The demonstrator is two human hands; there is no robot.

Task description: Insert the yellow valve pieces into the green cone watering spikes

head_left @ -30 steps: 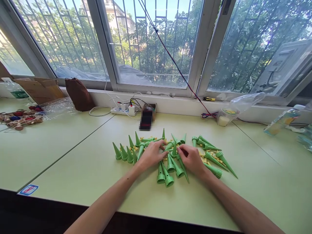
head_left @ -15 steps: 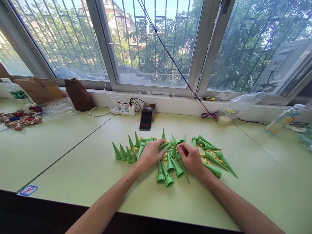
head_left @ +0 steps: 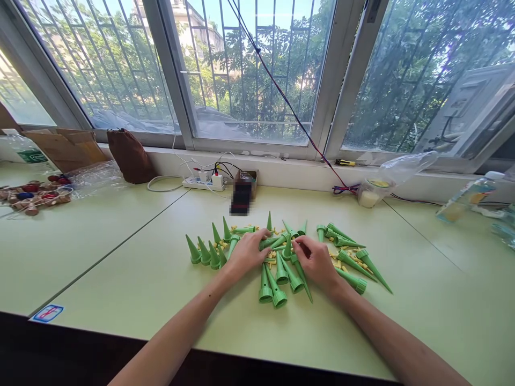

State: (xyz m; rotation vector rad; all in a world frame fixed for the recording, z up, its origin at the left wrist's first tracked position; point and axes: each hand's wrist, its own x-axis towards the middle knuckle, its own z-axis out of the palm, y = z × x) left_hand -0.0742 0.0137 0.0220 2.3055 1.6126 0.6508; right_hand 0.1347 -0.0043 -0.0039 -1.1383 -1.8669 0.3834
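Observation:
Hollow green plastic plant-watering spikes (head_left: 281, 274) lie in a loose group on the pale green table, with small yellow pieces (head_left: 270, 265) scattered among them. My left hand (head_left: 248, 252) is at the left of the middle group, thumb and fingers closed around a lying green spike (head_left: 267, 243). My right hand (head_left: 316, 261) is just to the right, its fingertips pinched beside an upright spike (head_left: 287, 250); what they hold, if anything, is hidden. On the left, several spikes (head_left: 204, 254) stand point up. Others (head_left: 356, 265) lie to the right of my right hand.
Behind the spikes are a small open box (head_left: 251, 179) and a white power strip (head_left: 203, 183). A plastic cup (head_left: 369, 197) in a clear bag and a bottle (head_left: 466, 197) stand at the right. A brown pouch (head_left: 129, 156) and beaded wooden items (head_left: 34, 197) are at the left.
My left fingers have drawn back slightly to the left, showing more of the spike between them. My right hand has hardly moved.

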